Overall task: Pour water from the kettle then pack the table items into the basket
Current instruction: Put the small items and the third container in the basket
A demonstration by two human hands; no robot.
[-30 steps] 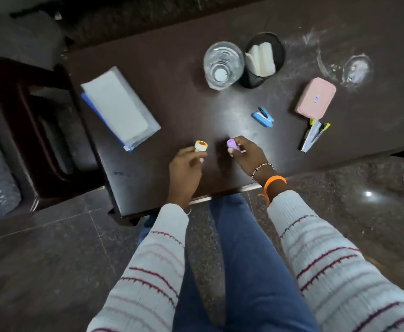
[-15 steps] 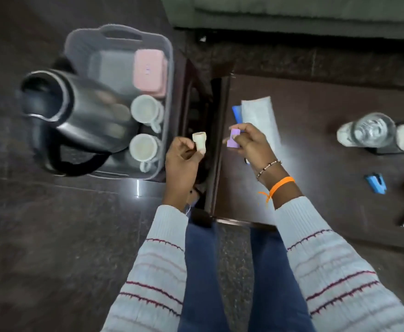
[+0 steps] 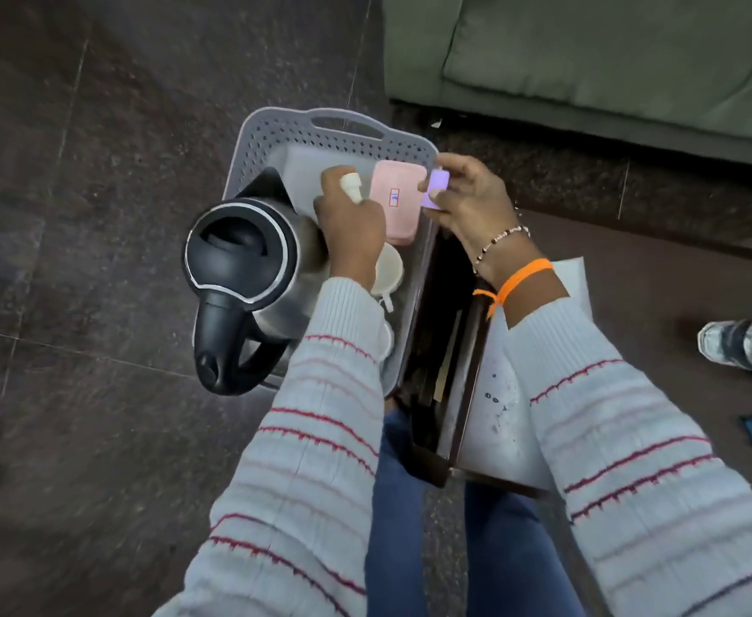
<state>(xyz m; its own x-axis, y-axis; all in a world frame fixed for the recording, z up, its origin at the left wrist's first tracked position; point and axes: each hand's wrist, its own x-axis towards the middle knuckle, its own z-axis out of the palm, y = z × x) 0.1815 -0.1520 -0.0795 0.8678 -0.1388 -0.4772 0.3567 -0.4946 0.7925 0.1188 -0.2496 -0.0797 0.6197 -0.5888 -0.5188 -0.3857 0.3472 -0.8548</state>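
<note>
Swung from tabletop [image 3: 677,269] to over basket [image 3: 276,140] at ten o'clock. Left hand [image 3: 349,216] pinching white tube [image 3: 351,185], right hand [image 3: 467,193] pinching purple piece [image 3: 435,189], both above pink case [image 3: 398,202]. Kettle [image 3: 243,260] packed; release probably next.

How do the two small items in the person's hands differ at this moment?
The left hand holds a cream bottle, rounded and narrow; the right hand pinches a purple item, flatter and blockier. The bottle sits over the middle of the basket, left of the pink case; the purple item is at the basket's right rim, right of the case. Both are small, gripped in fingertips and not yet released.
</note>
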